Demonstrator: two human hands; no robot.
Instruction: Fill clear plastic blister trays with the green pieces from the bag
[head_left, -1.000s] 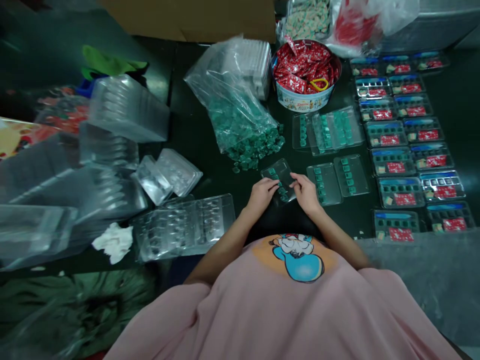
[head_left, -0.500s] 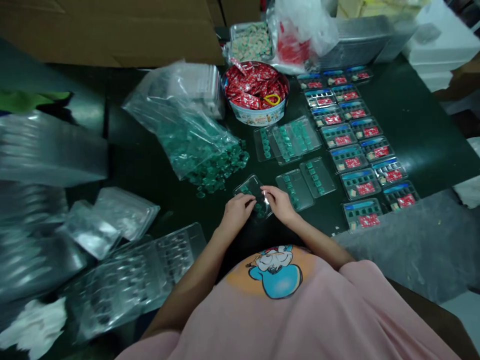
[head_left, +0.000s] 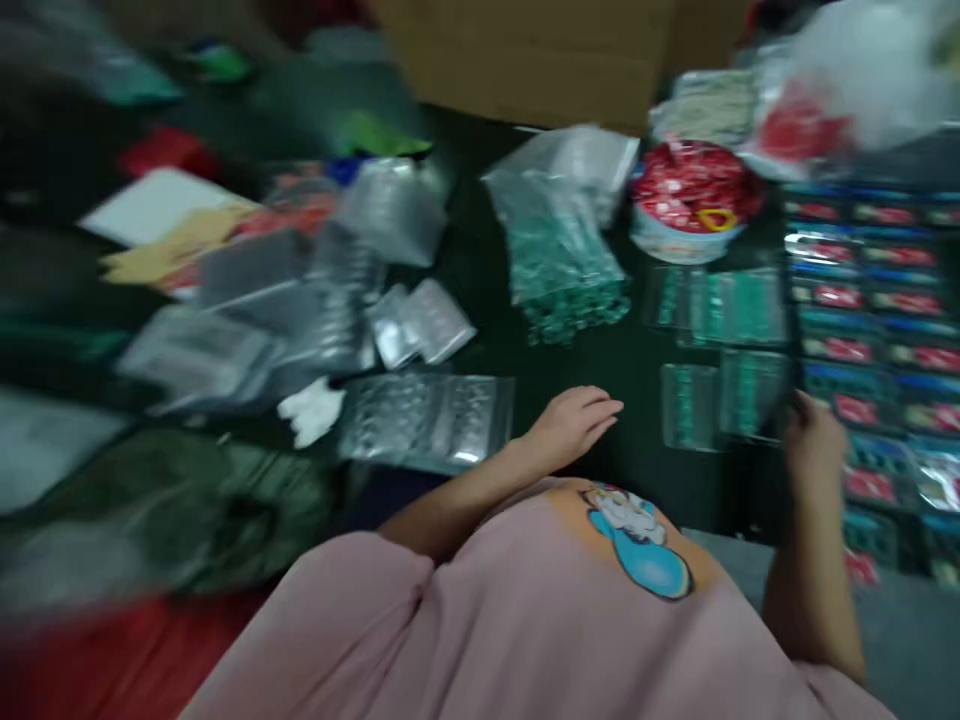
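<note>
My left hand (head_left: 576, 426) rests low over the dark table, fingers stretched out loosely and nothing in them. Farther right, my right hand (head_left: 816, 440) is blurred, its fingers closed at the right edge of the lower trays; what they hold is too dark to make out. Two clear trays with rows of green pieces, a left one (head_left: 688, 405) and a right one (head_left: 754, 393), lie between my hands. More filled trays (head_left: 724, 305) lie above them. Green pieces (head_left: 574, 312) spill from a clear plastic bag (head_left: 551, 215) beyond my left hand.
A round tub (head_left: 686, 240) holds red packets at the back. Several packed trays (head_left: 847, 350) with red packets line the right. Clear trays (head_left: 420, 420), white tissue (head_left: 311, 410) and stacked plastic packaging (head_left: 285, 270) lie left. A cardboard box (head_left: 517, 60) stands behind.
The view has swung left. My hands have parted; the right has moved rightward, and the left has let go of the tray they both held. That tray is gone from between them.
</note>
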